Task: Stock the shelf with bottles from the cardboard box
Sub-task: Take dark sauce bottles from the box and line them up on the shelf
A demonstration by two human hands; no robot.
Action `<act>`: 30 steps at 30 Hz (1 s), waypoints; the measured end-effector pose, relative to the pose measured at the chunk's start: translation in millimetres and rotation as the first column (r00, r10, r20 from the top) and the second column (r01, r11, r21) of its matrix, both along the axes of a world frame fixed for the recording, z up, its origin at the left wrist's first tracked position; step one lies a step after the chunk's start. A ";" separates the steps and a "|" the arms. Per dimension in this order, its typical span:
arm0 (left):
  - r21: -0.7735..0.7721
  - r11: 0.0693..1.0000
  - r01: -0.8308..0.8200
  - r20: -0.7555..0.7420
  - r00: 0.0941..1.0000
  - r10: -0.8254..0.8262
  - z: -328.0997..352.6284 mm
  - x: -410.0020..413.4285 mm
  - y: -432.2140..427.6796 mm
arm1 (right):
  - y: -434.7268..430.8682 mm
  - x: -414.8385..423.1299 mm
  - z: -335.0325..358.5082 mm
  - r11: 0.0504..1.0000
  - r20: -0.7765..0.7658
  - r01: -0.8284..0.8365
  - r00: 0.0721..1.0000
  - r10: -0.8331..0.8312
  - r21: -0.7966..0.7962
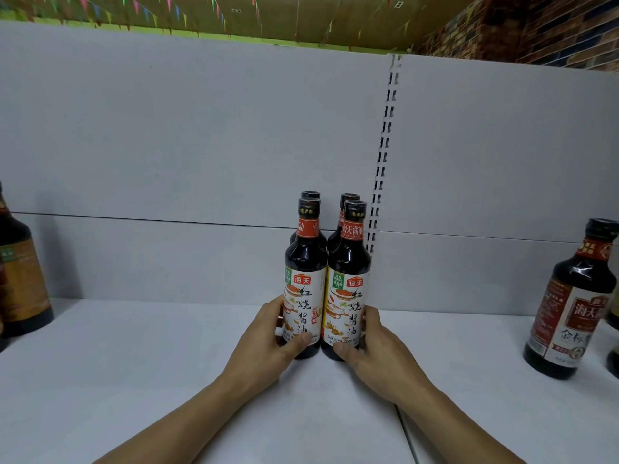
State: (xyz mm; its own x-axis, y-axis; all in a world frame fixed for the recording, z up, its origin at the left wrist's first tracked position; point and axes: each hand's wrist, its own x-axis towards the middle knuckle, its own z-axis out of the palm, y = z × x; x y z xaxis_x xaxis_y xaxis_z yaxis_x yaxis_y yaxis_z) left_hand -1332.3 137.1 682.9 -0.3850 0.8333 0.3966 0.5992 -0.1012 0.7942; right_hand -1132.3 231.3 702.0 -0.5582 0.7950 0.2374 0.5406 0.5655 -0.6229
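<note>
Shelf (134, 380): white, flat, backed by a grey back panel (201, 128).

Left edge of the shelf: a dark brown-labelled bottle (20, 279) stands upright, partly cut off by the frame, well apart from the central group.

Centre of the shelf, towards the back panel: four dark soy sauce bottles stand upright in a two-by-two block. The left hand (268, 343) grips the front left bottle (305, 279) low down, fingers curled round its left side and thumb laid across the bottom of the label. The rear left bottle (311, 194) stands directly behind it, with only its cap and shoulder showing. The rear right bottle (350, 196) is likewise mostly hidden behind the front right bottle (348, 283). The two front bottles touch side by side, white labels facing forward, and their bases appear to rest on the shelf. The right hand (378, 353) grips the front right bottle at the base, fingers wrapped round its right side, thumb against the lower front.

Just right of the block, a slotted upright (385, 145) runs up the back panel.

Right edge of the shelf: a red-labelled bottle (572, 303) stands well apart from the block, appearing tilted in the wide-angle view.

Above the back panel: coloured bunting (150, 8) and, to the right, a brick wall (536, 28).
</note>
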 end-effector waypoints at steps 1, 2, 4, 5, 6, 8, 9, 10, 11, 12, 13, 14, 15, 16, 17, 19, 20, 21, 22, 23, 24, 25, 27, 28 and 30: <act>-0.002 1.000 0.000 0.003 1.000 0.000 -0.3 -0.2 0.2 | 0.5 -0.3 -0.4 1.000 -0.001 0.002 1.000 -0.002 0.001; -0.003 1.000 -0.001 0.003 1.000 0.001 -0.5 -0.3 0.4 | 0.9 -0.4 -0.8 1.000 -0.002 0.003 1.000 -0.003 0.000; -0.001 1.000 0.001 0.004 1.000 -0.001 -0.6 -1.2 0.4 | 1.2 -1.0 -1.5 1.000 -0.006 0.006 1.000 -0.006 -0.004; 0.002 1.000 0.005 0.008 1.000 -0.005 -0.4 -1.5 0.1 | 1.2 -1.3 -2.0 1.000 -0.008 0.008 1.000 -0.008 -0.004; 0.003 1.000 0.007 0.010 1.000 -0.007 -0.2 -1.6 0.0 | 1.3 -1.4 -2.2 1.000 -0.010 0.012 1.000 -0.012 -0.003; 0.001 1.000 0.005 0.009 1.000 -0.005 -0.5 -1.3 -0.3 | 1.3 -1.6 -2.3 1.000 -0.010 0.021 1.000 -0.021 0.000; 0.001 1.000 0.003 0.006 1.000 -0.003 -0.8 -1.1 -0.7 | 0.9 -1.7 -2.2 1.000 -0.009 0.025 1.000 -0.025 0.002; 0.002 1.000 0.002 0.003 1.000 -0.002 -1.0 -1.1 -0.8 | 0.3 -1.8 -2.0 1.000 -0.007 0.029 1.000 -0.028 0.006; 0.004 1.000 0.001 -0.001 1.000 -0.001 -1.1 -1.3 -1.2 | -0.2 -1.8 -1.8 0.999 -0.005 0.034 0.999 -0.034 0.013; 0.006 1.000 0.001 -0.004 1.000 -0.001 -1.0 -1.4 -1.3 | -0.7 -1.8 -1.5 0.999 -0.001 0.040 0.999 -0.040 0.020; 0.008 1.000 0.001 -0.005 1.000 -0.001 -0.9 -1.7 -1.6 | -1.0 -1.8 -1.3 0.999 0.001 0.044 0.999 -0.044 0.025; 0.010 1.000 0.002 -0.006 1.000 -0.002 -1.1 -1.8 -1.6 | -1.2 -1.8 -1.3 0.999 0.003 0.047 0.999 -0.047 0.027; 0.012 1.000 0.003 -0.007 1.000 -0.003 -1.0 -1.7 -1.9 | -1.3 -1.8 -1.3 0.998 0.005 0.049 0.999 -0.049 0.028; 0.012 1.000 0.003 -0.009 1.000 -0.003 -0.9 -1.7 -2.1 | -1.4 -2.0 -1.4 0.998 0.007 0.049 0.999 -0.049 0.029; 0.010 1.000 0.002 -0.010 1.000 -0.002 -0.8 -1.6 -2.3 | -1.4 -2.1 -1.6 0.998 0.009 0.050 0.999 -0.050 0.030; 0.008 1.000 0.000 -0.014 1.000 0.000 -1.0 -1.6 -2.2 | -1.6 -2.6 -1.8 0.998 0.011 0.055 0.998 -0.056 0.030; 0.008 1.000 0.000 -0.014 1.000 0.000 -1.2 -1.7 -1.8 | -1.6 -3.0 -1.9 0.998 0.010 0.059 0.998 -0.059 0.028; 0.006 1.000 0.002 -0.016 1.000 -0.002 -1.3 -1.6 -1.4 | -1.8 -2.9 -2.1 0.998 0.009 0.064 0.998 -0.064 0.027; 0.004 1.000 0.003 -0.018 1.000 -0.003 -1.4 -1.5 -0.8 | -1.8 -3.0 -2.0 0.997 0.008 0.068 0.998 -0.068 0.027; 0.001 1.000 0.004 -0.020 1.000 -0.004 -1.4 -1.4 -0.6 | -1.7 -3.0 -2.0 0.997 0.009 0.070 0.998 -0.070 0.028; -0.002 1.000 0.003 -0.021 1.000 -0.003 -1.2 -1.3 -0.7 | -1.9 -3.0 -2.0 0.997 0.011 0.070 0.997 -0.070 0.028; -0.003 1.000 0.002 -0.022 1.000 -0.002 -1.0 -1.1 -1.0 | -2.1 -2.9 -1.9 0.997 0.013 0.069 0.998 -0.069 0.027; -0.006 1.000 -0.004 -0.026 1.000 0.004 -1.2 -0.8 -1.4 | -2.6 -2.6 -1.8 0.998 0.011 0.066 0.998 -0.066 0.023; -0.007 1.000 -0.007 -0.026 1.000 0.007 -1.3 -0.7 -1.6 | -2.8 -2.4 -1.8 0.998 0.009 0.065 0.998 -0.065 0.024; -0.017 1.000 -0.012 -0.028 1.000 0.012 -0.8 -0.4 -2.3 | -3.3 -2.3 -1.5 0.998 0.009 0.064 0.998 -0.064 0.026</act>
